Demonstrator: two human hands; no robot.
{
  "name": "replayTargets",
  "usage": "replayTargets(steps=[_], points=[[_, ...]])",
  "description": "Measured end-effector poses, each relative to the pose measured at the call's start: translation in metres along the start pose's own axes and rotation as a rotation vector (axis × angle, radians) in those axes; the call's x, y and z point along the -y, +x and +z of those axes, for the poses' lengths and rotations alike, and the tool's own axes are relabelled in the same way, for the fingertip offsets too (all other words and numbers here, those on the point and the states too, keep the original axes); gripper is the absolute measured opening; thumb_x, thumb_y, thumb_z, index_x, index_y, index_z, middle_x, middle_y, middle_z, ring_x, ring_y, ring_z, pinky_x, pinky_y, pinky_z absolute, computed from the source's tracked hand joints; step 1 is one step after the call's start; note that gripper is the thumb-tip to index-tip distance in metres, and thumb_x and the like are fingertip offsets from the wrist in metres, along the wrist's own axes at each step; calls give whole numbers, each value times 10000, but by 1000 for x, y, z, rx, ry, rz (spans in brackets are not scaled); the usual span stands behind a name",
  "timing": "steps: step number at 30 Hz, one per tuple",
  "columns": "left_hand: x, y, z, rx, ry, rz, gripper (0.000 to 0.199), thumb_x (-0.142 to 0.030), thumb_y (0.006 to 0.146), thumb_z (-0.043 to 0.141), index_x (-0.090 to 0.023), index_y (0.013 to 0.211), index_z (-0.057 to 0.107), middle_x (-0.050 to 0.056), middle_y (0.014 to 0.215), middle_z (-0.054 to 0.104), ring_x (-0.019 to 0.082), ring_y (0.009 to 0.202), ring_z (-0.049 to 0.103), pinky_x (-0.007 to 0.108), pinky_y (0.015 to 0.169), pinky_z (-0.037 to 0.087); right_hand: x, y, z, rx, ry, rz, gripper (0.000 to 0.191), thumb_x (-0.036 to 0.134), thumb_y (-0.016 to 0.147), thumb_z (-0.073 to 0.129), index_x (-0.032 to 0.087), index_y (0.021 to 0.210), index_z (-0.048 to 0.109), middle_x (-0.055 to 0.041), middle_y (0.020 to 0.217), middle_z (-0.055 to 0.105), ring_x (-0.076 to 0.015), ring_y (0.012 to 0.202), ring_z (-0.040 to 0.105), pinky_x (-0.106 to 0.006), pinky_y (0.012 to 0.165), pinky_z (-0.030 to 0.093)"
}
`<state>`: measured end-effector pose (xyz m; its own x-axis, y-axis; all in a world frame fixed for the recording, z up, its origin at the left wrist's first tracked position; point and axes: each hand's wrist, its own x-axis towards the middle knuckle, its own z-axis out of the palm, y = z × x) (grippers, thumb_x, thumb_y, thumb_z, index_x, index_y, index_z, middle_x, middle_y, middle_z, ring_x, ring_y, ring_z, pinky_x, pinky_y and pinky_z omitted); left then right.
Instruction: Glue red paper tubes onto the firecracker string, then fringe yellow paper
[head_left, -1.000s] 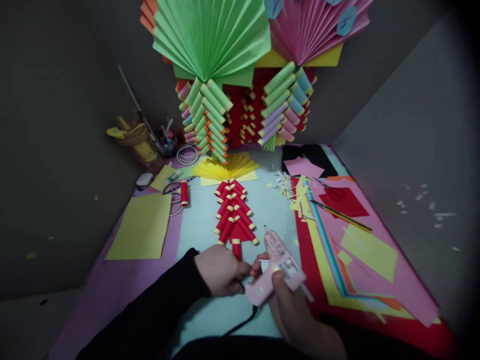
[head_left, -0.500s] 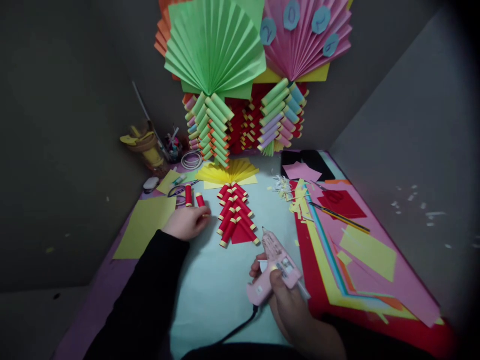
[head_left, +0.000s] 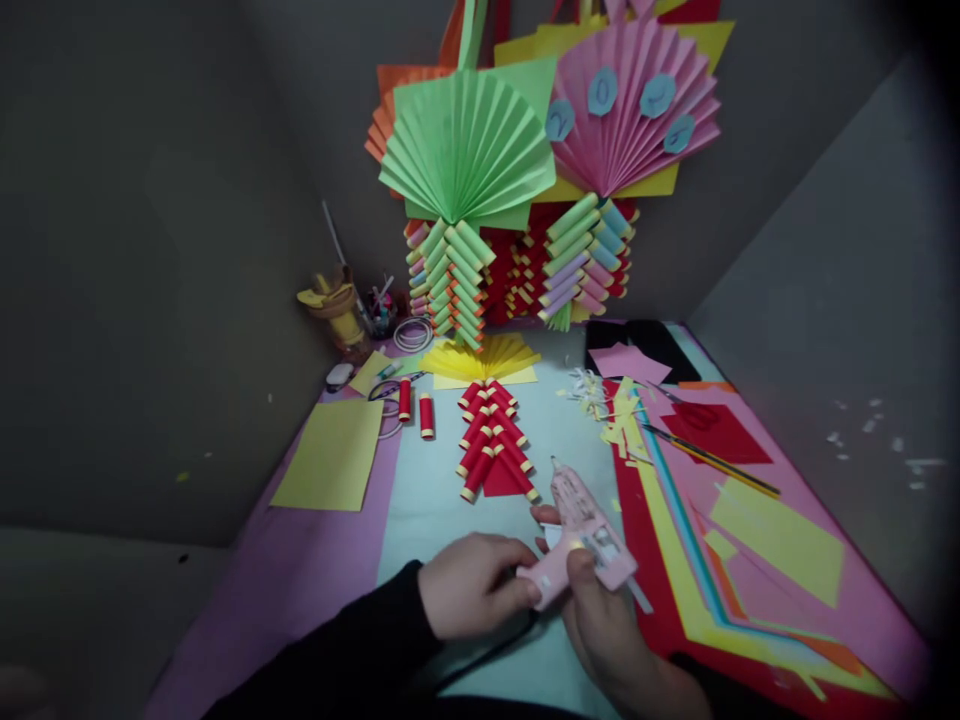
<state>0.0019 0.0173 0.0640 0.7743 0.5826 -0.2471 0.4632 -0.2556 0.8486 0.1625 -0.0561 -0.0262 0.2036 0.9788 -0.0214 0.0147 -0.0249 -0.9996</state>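
My right hand (head_left: 607,610) is wrapped round a pink glue gun (head_left: 585,530), its nozzle pointing up and away. My left hand (head_left: 480,585) is closed at the bottom of the gun's handle, thumb and fingers touching it. Beyond the nozzle, rows of red paper rolls with yellow ends (head_left: 496,440) lie in a V pattern below a yellow pleated fan (head_left: 484,358). Two loose red rolls stand apart at the left, one (head_left: 427,416) nearer me and the other (head_left: 405,399) just behind it.
Stacked coloured sheets (head_left: 780,540), a pencil (head_left: 720,465) and paper scraps (head_left: 626,425) lie at the right. A yellow sheet (head_left: 330,455) is at the left. Green (head_left: 469,150) and pink (head_left: 637,100) fans hang behind. A brown pot (head_left: 341,320) stands back left.
My left hand has come away from beside the two loose red rolls, back and right to the glue gun's handle. The nearer loose roll now shows fully. The view has shifted.
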Motion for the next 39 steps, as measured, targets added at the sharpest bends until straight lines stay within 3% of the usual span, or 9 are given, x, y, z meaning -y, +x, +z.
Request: replayTargets(steps=[4,8,11,16,21,25,29,34,39], points=[[8,-21,7,-110,-257,-172,293,-402,798,555,-138,884,647,18,722,610,133,652,514,225,605,389,6,-1,3,180,104,69,658,651,832,501,261,1360,451,-127,1239,610,-294,1192,536,-426,979,454],[22,-71,-38,-460,-90,-305,375,-472,838,460,-153,929,635,57,848,665,189,783,591,268,693,444,11,1,10,302,231,117,813,726,676,630,271,1316,421,-161,1305,532,-322,1204,512,-441,906,468],[51,-112,-80,-677,160,-528,435,-524,818,433,-158,931,638,79,903,701,243,861,630,324,773,470,15,2,12,333,239,187,666,628,737,653,280,1269,452,-150,1282,541,-309,1217,494,-446,926,444],[102,-143,-120,-682,366,-812,380,-463,788,402,-186,853,654,86,921,730,280,926,671,355,814,499,22,3,11,383,221,218,466,528,815,623,282,1194,508,-124,1227,569,-285,1186,506,-444,916,448],[86,-142,-114,-651,557,-985,491,-452,860,368,-98,1122,584,183,969,718,324,925,685,374,765,501,36,4,10,394,186,217,395,503,828,612,255,1126,538,-110,1133,604,-268,1109,559,-426,896,456],[39,-121,-92,-549,574,-677,454,-456,906,370,-191,1248,508,105,965,724,263,873,694,332,738,486,65,23,-8,455,7,169,359,468,818,602,241,1095,578,-95,1066,626,-258,1026,590,-385,810,488],[19,-55,-84,-502,595,-395,293,-307,913,410,-183,1078,617,104,944,725,240,905,680,335,804,483,80,76,-23,357,-380,18,258,388,776,614,211,961,642,-61,911,665,-231,846,605,-355,737,481],[51,44,-82,-779,341,-212,329,-148,871,415,-110,1123,623,155,1148,669,239,1071,623,370,941,469,68,144,-17,216,-745,28,250,310,810,574,147,979,657,-99,875,693,-231,790,618,-340,722,470],[82,70,-71,-797,335,-91,403,-163,894,379,-130,1237,588,143,1289,596,234,1215,534,411,1048,411,57,184,0,202,-820,-120,337,256,854,514,120,1138,632,-160,1140,664,-278,1039,609,-387,915,457]])
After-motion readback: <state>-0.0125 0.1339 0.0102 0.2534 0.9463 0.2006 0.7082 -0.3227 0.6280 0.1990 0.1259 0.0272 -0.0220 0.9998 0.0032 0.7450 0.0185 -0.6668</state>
